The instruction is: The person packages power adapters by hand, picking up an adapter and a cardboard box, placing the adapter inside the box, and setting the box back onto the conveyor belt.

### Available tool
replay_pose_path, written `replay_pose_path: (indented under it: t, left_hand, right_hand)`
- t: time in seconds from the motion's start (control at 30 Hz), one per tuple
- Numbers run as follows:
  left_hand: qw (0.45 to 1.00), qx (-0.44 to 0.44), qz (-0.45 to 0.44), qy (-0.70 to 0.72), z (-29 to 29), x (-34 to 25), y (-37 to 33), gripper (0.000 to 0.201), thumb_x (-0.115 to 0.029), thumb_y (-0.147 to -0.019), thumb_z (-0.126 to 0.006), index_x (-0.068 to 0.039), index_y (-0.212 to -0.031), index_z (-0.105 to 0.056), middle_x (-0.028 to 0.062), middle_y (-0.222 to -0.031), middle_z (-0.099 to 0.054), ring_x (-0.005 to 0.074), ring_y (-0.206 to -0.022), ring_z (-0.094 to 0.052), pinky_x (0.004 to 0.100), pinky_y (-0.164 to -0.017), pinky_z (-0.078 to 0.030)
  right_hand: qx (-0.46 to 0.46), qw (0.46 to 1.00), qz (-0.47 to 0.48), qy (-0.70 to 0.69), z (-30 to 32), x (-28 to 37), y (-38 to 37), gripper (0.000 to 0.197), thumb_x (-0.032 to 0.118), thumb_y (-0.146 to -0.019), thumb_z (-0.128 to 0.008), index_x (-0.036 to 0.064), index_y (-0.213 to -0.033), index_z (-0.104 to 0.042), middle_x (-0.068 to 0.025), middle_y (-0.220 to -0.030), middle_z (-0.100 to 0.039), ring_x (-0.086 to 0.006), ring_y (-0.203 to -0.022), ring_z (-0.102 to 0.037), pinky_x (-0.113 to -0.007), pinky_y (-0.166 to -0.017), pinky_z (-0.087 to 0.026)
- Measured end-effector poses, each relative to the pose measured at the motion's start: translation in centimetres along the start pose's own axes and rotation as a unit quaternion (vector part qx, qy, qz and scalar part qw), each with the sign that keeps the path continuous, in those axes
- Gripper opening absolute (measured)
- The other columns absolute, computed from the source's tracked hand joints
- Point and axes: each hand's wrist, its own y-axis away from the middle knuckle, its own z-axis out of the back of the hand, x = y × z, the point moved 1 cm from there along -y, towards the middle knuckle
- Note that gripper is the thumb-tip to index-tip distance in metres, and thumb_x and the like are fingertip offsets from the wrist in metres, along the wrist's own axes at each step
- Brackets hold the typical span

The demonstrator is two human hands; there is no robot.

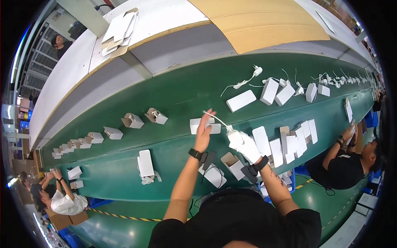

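My left hand [203,131], bare with a black watch, is raised with its fingers stretched out, beside the loose end of a thin white cable. That cable [216,117] runs up from a white power adapter [234,134] gripped by my white-gloved right hand [247,148]. Behind my left hand lies a white box [195,126], partly covered by it. Below my right hand stands an open white carton [233,164] with brown inside. Another white box [213,177] with a black cord across it lies near the belt's front edge.
Several flat white boxes [276,152] lie to my right. Beyond them, adapters with cables [257,71] and boxes [241,101] sit on the far green belt [182,99]. Open filled cartons [156,116] line the left. Co-workers [343,161] sit at both sides.
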Motion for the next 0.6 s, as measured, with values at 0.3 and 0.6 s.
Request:
replay_pose_path:
  t: [0.3, 0.6]
  left_hand:
    - [0.804, 0.133, 0.055, -0.577, 3.0, 6.1, -4.0, 0.093, -0.02, -0.054, -0.081, -0.011, -0.135, -0.035, 0.0112, -0.127, -0.049, 0.0276, -0.122, -0.043, 0.0639, -0.1, -0.023]
    - [0.943, 0.225, 0.199, 0.141, 7.0, 7.0, -3.9, 0.089, -0.013, -0.056, -0.084, -0.009, -0.133, -0.039, 0.0023, -0.119, -0.054, 0.0169, -0.113, -0.049, 0.0392, -0.097, -0.038]
  right_hand:
    - [-0.036, 0.79, -0.167, -0.589, 0.8, -0.8, 2.3, 0.05, 0.028, -0.086, -0.063, 0.0038, -0.125, -0.043, -0.0143, -0.111, -0.056, -0.0198, -0.081, -0.06, -0.03, -0.071, -0.051]
    - [-0.032, 0.747, -0.144, -0.648, 0.6, 0.6, 3.5, 0.051, 0.032, -0.086, -0.062, 0.0021, -0.124, -0.045, -0.0121, -0.114, -0.055, -0.0183, -0.09, -0.06, -0.028, -0.075, -0.051]
